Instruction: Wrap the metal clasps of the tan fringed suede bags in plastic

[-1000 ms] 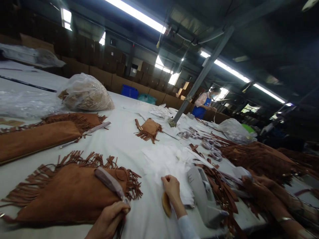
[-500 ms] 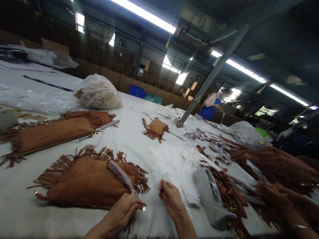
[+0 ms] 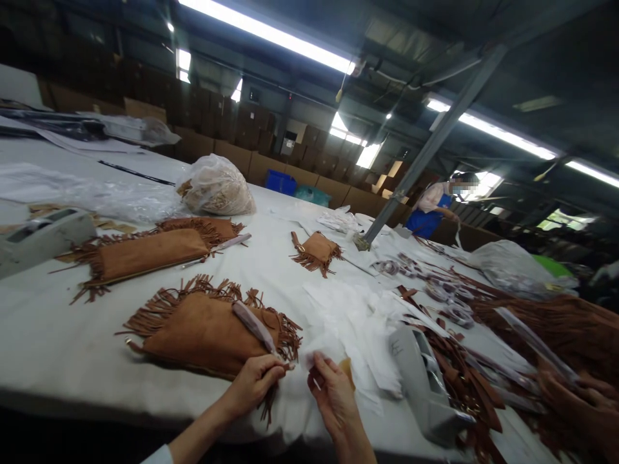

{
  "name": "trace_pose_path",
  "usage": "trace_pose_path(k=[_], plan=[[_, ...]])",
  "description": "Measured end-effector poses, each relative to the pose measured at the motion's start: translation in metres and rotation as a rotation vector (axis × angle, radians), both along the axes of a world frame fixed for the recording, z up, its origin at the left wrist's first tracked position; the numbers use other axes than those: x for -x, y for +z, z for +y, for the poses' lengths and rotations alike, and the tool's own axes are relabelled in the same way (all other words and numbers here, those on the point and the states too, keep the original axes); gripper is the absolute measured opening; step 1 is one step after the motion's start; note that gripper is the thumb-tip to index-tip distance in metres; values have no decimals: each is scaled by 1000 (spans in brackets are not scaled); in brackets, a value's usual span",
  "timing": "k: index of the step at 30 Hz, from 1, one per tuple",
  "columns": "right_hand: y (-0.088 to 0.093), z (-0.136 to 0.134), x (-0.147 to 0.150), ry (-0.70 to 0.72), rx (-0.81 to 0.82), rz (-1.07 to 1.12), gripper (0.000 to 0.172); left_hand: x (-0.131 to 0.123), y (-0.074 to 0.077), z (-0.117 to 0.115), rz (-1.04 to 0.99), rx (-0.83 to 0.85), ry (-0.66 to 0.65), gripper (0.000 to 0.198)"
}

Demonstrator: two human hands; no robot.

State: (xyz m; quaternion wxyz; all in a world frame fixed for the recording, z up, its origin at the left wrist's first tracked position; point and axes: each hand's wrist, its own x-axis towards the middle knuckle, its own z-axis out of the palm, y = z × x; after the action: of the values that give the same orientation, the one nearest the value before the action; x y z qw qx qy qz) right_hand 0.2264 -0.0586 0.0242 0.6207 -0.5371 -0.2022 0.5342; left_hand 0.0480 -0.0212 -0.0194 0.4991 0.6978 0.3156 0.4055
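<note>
A brown suede fringed bag (image 3: pixel 193 332) lies flat on the white-covered table in front of me, with a wrapped strap (image 3: pixel 254 328) across its right side. My left hand (image 3: pixel 256 383) is closed at the bag's lower right corner, pinching a small brown leather tab (image 3: pixel 289 366). Just to the right, my right hand (image 3: pixel 333 393) pinches a thin white sheet (image 3: pixel 314 353) between thumb and fingertips. Behind that hand a small tan piece (image 3: pixel 347 372) shows in part. A pile of thin white sheets (image 3: pixel 360 332) spreads beyond it.
Grey tape dispensers stand at right (image 3: pixel 425 386) and left (image 3: pixel 53 235). More fringed bags (image 3: pixel 152 254) lie at left, a small one (image 3: pixel 316 251) farther back. Brown straps (image 3: pixel 464 374) heap at right, near another person's hands (image 3: pixel 580 399). A metal post (image 3: pixel 430 148) rises from the table.
The view has swung left and shows more of the near table edge. My left hand keeps its grip on the tab. A tan piece now shows behind my right hand.
</note>
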Motion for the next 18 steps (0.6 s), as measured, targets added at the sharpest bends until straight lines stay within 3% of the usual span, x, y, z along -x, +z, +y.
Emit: trace_pose_path(k=[18], plan=[[-1, -5, 10, 46, 41, -53, 32, 0, 1, 2, 2, 5, 12, 30]])
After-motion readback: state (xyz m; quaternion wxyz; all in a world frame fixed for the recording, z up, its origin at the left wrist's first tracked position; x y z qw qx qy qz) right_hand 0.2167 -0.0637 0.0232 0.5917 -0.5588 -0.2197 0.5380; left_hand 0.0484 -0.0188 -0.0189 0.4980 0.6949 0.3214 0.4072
